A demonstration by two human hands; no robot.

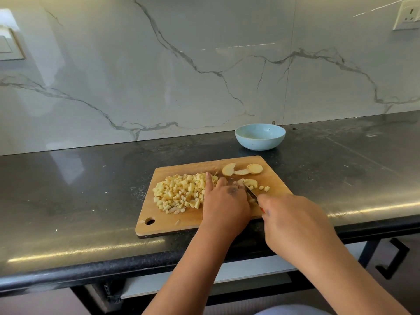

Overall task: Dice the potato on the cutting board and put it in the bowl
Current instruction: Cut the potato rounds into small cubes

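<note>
Potato dice lie heaped on the left of the wooden cutting board on the dark table, with uncut slices at its far edge. Left hand pins a slice with curled fingers, forefinger pointing outward. Right hand grips a knife, blade down among the pieces. Beyond the board sits a pale blue bowl.

Pale yellow dice lie on a tan wooden board. The bowl is light blue, the tabletop speckled black (glossy), the wall white marble, grey-veined.
</note>
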